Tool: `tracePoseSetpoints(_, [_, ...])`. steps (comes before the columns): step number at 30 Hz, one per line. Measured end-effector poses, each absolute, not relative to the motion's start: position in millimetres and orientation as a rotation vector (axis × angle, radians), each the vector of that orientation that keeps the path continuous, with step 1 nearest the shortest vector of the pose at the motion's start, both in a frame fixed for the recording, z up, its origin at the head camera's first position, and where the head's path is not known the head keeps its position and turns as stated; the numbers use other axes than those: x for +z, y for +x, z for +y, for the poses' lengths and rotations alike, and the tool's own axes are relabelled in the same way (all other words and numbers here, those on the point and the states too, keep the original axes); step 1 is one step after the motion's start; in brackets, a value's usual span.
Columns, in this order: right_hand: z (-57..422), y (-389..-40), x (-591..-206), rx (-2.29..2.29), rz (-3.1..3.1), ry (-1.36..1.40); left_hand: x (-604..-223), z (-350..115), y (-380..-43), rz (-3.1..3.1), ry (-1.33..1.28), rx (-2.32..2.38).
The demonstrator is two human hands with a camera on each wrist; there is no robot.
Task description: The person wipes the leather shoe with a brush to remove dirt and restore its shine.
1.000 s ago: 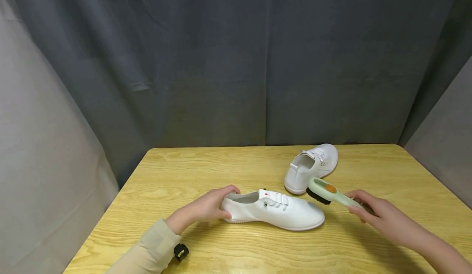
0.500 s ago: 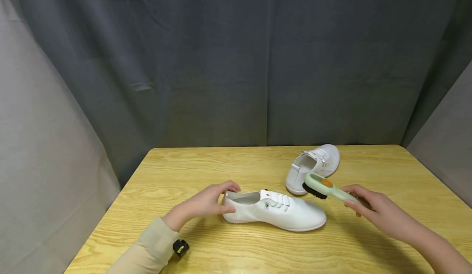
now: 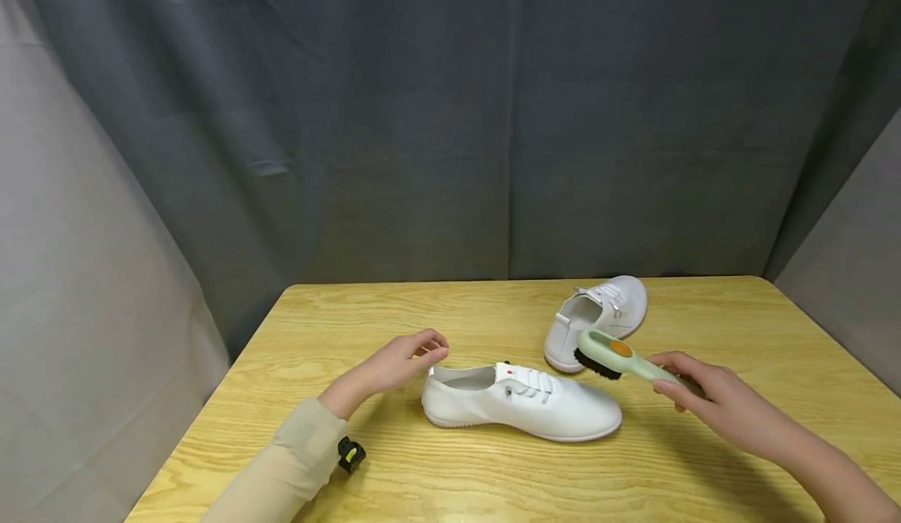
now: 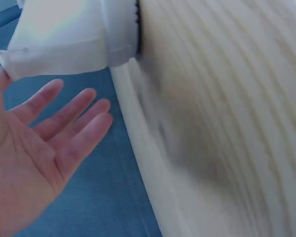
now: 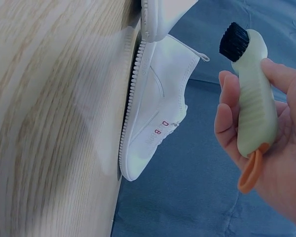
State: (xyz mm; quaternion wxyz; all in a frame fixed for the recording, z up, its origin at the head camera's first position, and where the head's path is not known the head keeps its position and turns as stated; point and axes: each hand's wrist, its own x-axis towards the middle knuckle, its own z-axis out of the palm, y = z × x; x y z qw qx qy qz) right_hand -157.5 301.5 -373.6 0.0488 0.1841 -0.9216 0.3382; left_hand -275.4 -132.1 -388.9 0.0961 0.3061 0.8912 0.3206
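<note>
A white lace-up shoe (image 3: 521, 402) lies on its sole in the middle of the wooden table (image 3: 450, 476), toe to the right. My left hand (image 3: 429, 351) hovers just above and left of its heel, fingers relaxed and holding nothing. The left wrist view shows that hand (image 4: 64, 123) with open palm below the shoe's heel (image 4: 74, 34). My right hand (image 3: 676, 386) grips the handle of a pale green brush (image 3: 612, 355) with black bristles, raised above the shoe's toe. In the right wrist view the fingers (image 5: 227, 123) wrap the brush (image 5: 254, 108) beside the shoe (image 5: 158, 108).
The second white shoe (image 3: 598, 320) stands behind the brush, toe pointing to the far right. A small black device (image 3: 350, 454) sits by my left sleeve. Dark curtains close off the back and sides. Bare table lies in front and to the left.
My left hand has let go of the near shoe's heel and lifted slightly up and left. The brush has shifted a little left and up in my right hand.
</note>
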Motion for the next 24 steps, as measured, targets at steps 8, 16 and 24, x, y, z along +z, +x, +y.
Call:
tracePoseSetpoints(8, [299.6,-157.2,-374.3,1.037,-2.796,0.577,-398.6,-127.3,-274.4,2.494,0.789,0.964])
tracePoseSetpoints(16, [298.9,-158.2,-375.3,1.036,-2.78,0.591,-404.1,-119.2,-273.4,2.467,0.815,0.915])
tracePoseSetpoints(24, [300.3,-156.8,-377.1,1.049,-2.771,0.589,-404.4,-117.4,-267.9,2.447,0.851,0.886])
